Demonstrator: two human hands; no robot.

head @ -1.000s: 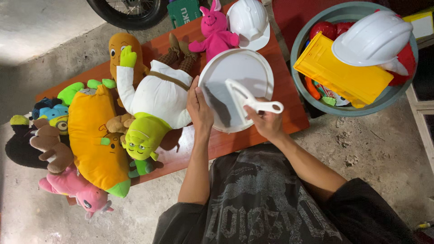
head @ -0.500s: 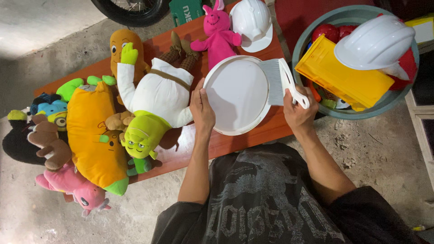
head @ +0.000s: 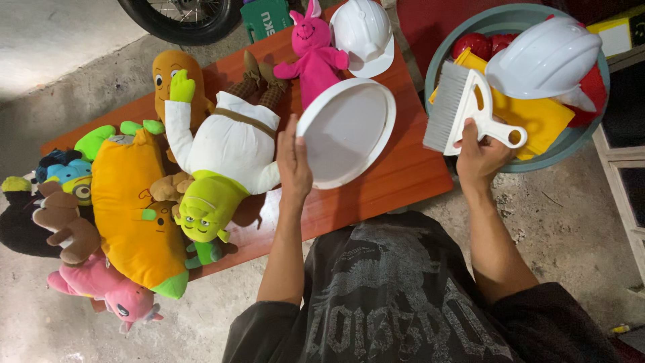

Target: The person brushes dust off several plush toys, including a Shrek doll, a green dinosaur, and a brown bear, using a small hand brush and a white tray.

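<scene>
The left hand [head: 293, 161] has its grip closed on the edge of a round white plate [head: 346, 132], holding it tilted above the orange table [head: 396, 178], its rim near the pink rabbit plush [head: 312, 57]. The right hand [head: 480, 156] grips the handle of a white hand brush [head: 463, 107] with grey bristles, raised off the table's right end and over the rim of a grey-green basin [head: 571, 144] on the concrete floor [head: 578, 222]. The basin holds a white hard hat [head: 544, 57], a yellow flat piece [head: 531, 114] and some red things (too covered to tell what they are). A second white hard hat [head: 363, 33] lies on the table just beside the rabbit. Left of the plate, a green-faced doll in a white shirt [head: 218, 168] lies head toward the person, touching an orange and yellow plush [head: 131, 208]; more soft toys crowd the table's left end, among them a brown one [head: 60, 225] and a pink one [head: 107, 292]. A wheel [head: 181, 17] shows at the top edge.
</scene>
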